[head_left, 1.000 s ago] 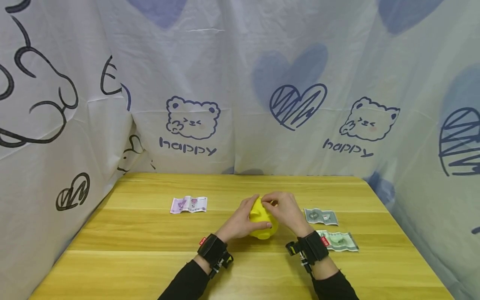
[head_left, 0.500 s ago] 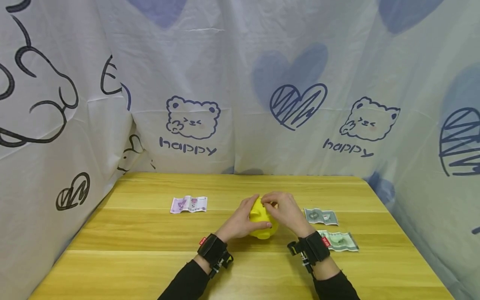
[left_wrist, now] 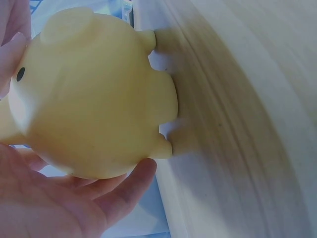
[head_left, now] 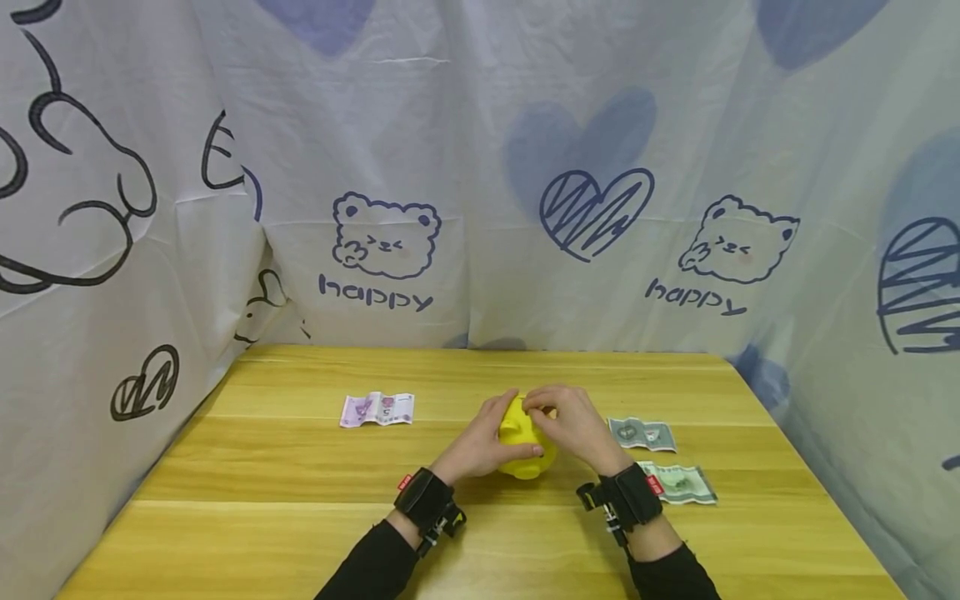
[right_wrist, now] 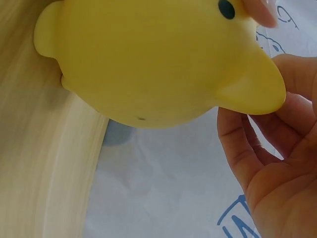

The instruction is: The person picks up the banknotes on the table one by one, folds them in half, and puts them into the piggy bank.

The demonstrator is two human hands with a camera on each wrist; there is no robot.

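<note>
Pig figure in yellow (head_left: 519, 436) sits just below the middle of the frame, and from my end of the head camera I find both hands on or over it. The left hand (head_left: 480, 442) holds it from the left side, its fingers part-curled and cupping the round body. The right hand (head_left: 573, 425) is drawn in over the top of the figure, fingers bent and tips close together; in the right wrist view they lie around the ear (right_wrist: 260, 89), but whether they pinch it, some small thing or nothing, I cannot tell. In the left wrist view I see the feet (left_wrist: 166, 96) at the table (head_left: 277, 533), though I can't be sure they bear weight. I judge the step in hand to be fine finger work at the top, with the left hand steadying. As I read it, the next move calls for a firm left hold and a light right touch, so the rounded body doesn't roll or tip. Around the figure I see a purple banknote (head_left: 377, 409) left of centre, and at the right a grey-green banknote (head_left: 642, 434) above a green banknote (head_left: 684, 483), partly behind the right wrist.
</note>
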